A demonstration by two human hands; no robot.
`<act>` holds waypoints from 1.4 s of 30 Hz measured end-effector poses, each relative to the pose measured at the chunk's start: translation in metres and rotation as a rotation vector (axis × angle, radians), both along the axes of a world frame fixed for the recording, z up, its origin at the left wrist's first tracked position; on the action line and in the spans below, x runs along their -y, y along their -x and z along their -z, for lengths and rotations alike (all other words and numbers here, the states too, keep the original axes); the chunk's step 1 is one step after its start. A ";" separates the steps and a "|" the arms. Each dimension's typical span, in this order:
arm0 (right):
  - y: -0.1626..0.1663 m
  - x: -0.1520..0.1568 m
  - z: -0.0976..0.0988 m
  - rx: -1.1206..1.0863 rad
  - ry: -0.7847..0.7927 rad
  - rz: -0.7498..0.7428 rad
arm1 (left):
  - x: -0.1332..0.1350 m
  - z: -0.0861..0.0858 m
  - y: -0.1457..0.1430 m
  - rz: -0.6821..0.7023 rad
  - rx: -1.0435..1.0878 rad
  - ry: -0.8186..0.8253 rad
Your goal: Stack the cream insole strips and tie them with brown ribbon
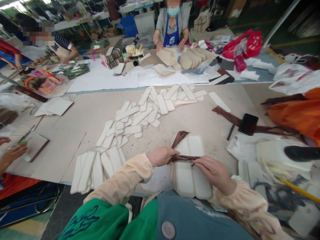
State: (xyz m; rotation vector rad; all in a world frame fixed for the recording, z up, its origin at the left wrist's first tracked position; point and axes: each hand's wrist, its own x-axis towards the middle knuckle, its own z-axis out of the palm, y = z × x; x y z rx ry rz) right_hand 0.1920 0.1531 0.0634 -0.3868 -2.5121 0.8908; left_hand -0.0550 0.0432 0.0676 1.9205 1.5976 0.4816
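Note:
A stack of long white padded pieces [191, 173] lies at the near table edge, right in front of me. A brown strip [183, 157] runs across its middle, and one end of it sticks up past the far end of the stack. My left hand [161, 155] pinches the strip's left end. My right hand [213, 171] grips its right end and rests on the stack. Both hands pull the strip tight over the pieces.
Many loose white pieces [140, 118] spread over the table [82, 116] to the left and ahead. A black block [248, 124] and more brown strips [225, 115] lie to the right. Another person's hands [11, 155] work at far left. An aproned person [171, 28] stands across the table.

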 end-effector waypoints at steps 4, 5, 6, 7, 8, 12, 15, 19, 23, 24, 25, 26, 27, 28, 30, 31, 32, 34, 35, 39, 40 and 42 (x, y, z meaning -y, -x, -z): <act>-0.006 -0.001 -0.003 -0.054 0.162 0.058 | 0.006 0.010 0.009 -0.041 0.066 -0.029; -0.010 -0.002 -0.002 -0.074 0.224 0.094 | 0.009 0.012 0.013 -0.066 0.082 -0.045; -0.015 -0.004 0.000 -0.092 0.296 0.131 | 0.011 0.015 0.017 -0.097 0.097 -0.062; -0.021 -0.006 0.003 -0.107 0.377 0.171 | 0.013 0.018 0.022 -0.130 0.106 -0.071; -0.028 -0.007 0.007 -0.120 0.464 0.214 | 0.016 0.020 0.026 -0.168 0.115 -0.071; -0.052 -0.008 0.026 -0.143 0.886 0.375 | 0.025 0.034 0.035 -0.376 0.291 0.011; -0.060 -0.005 0.034 -0.181 1.169 0.450 | 0.026 0.043 0.018 -0.638 0.791 0.071; -0.057 -0.004 0.036 -0.244 1.337 0.486 | 0.017 0.047 -0.023 -0.949 1.617 0.015; -0.053 -0.004 0.040 -0.239 1.425 0.490 | 0.002 0.052 -0.044 -1.244 2.067 -0.018; -0.054 -0.005 0.042 -0.248 1.432 0.510 | -0.001 0.054 -0.045 -1.297 2.127 0.001; -0.055 -0.005 0.043 -0.255 1.431 0.532 | -0.003 0.056 -0.043 -1.326 2.166 0.027; -0.056 -0.006 0.044 -0.259 1.421 0.554 | -0.004 0.058 -0.041 -1.338 2.185 0.050; -0.058 -0.007 0.044 -0.254 1.407 0.570 | -0.005 0.060 -0.038 -1.340 2.188 0.064; -0.060 -0.008 0.043 -0.244 1.389 0.586 | -0.006 0.061 -0.034 -1.337 2.183 0.066; -0.064 -0.010 0.042 -0.216 1.352 0.613 | -0.006 0.063 -0.028 -1.340 2.161 0.059; -0.065 -0.010 0.040 -0.200 1.341 0.622 | -0.006 0.065 -0.025 -1.349 2.148 0.055; -0.065 -0.011 0.040 -0.185 1.333 0.629 | -0.006 0.066 -0.023 -1.359 2.132 0.050; -0.066 -0.012 0.039 -0.154 1.325 0.638 | -0.007 0.070 -0.020 -1.382 2.093 0.042; -0.066 -0.012 0.040 -0.140 1.321 0.643 | -0.008 0.073 -0.019 -1.390 2.070 0.037; -0.067 -0.015 0.043 -0.098 1.293 0.675 | -0.006 0.073 -0.013 -1.370 1.980 0.008; -0.067 -0.017 0.040 -0.090 1.275 0.678 | -0.004 0.069 -0.010 -1.344 1.957 0.005; -0.066 -0.023 0.027 -0.063 1.191 0.657 | 0.002 0.053 -0.006 -1.201 1.867 0.045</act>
